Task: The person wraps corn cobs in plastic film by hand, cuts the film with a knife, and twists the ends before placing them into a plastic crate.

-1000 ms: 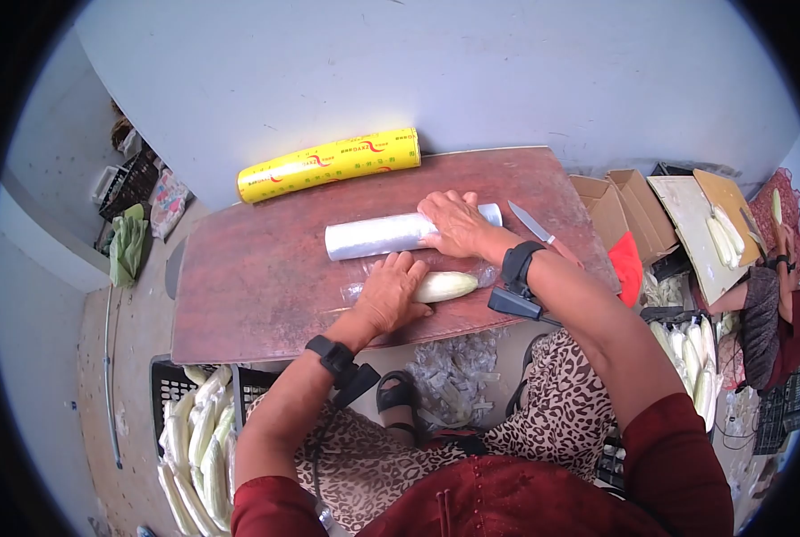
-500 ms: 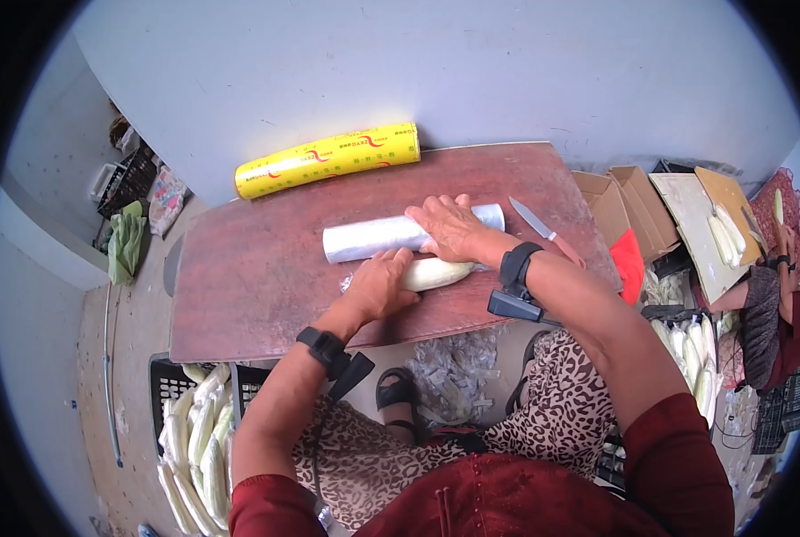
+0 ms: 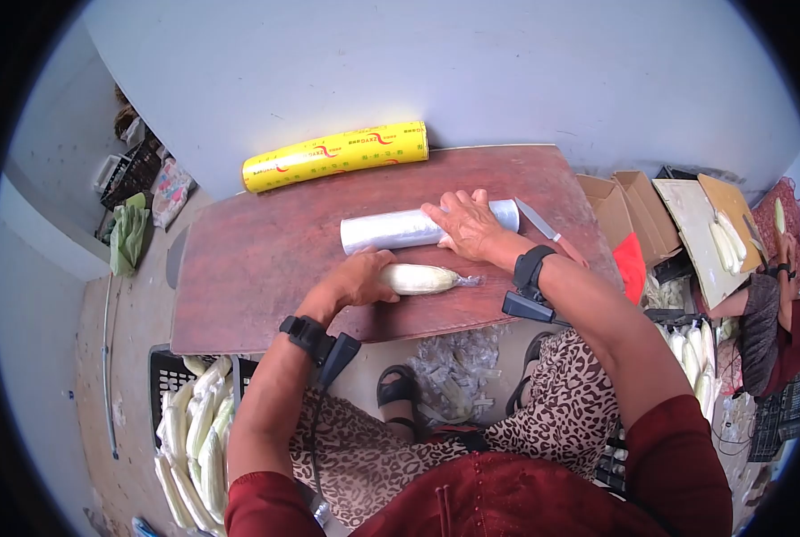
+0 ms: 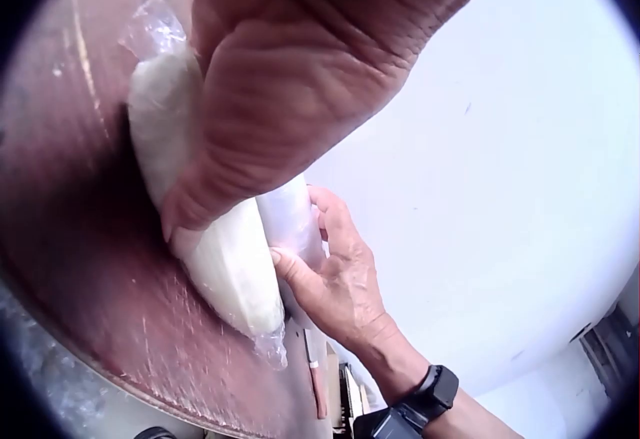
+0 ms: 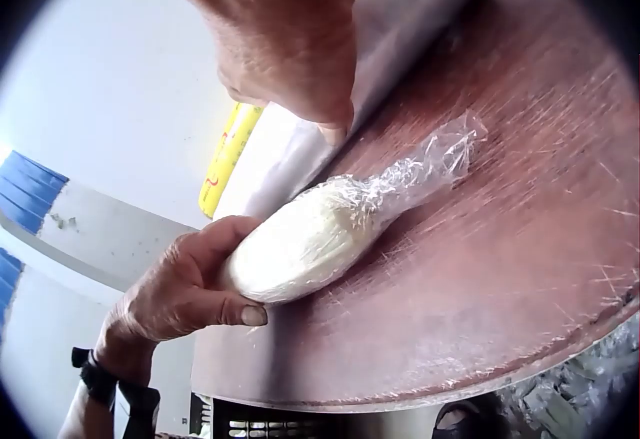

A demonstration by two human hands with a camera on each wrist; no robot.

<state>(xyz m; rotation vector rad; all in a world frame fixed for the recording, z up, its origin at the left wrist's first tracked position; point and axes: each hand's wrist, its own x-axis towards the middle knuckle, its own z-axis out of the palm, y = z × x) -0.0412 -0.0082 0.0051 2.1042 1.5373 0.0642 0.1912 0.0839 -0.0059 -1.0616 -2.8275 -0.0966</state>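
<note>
A pale, long vegetable wrapped in clear plastic film lies on the brown table, with a twisted film tail off its right end. My left hand grips its left end, thumb on the near side and fingers on the far side. Behind it lies a roll of plastic film. My right hand holds this roll from above near its right end; its thumb presses the near side in the right wrist view. In the left wrist view, another bit of film sticks out from the vegetable's opposite end.
A yellow printed box lies along the table's back edge by the wall. A knife rests right of the roll. Crates of pale vegetables stand below the table. Cardboard boxes and another person are at the right.
My left hand has slid left from over the vegetable to its left end. Loose film around the vegetable now clings to it, with a narrow tail at the right. My right hand stays on the roll.
</note>
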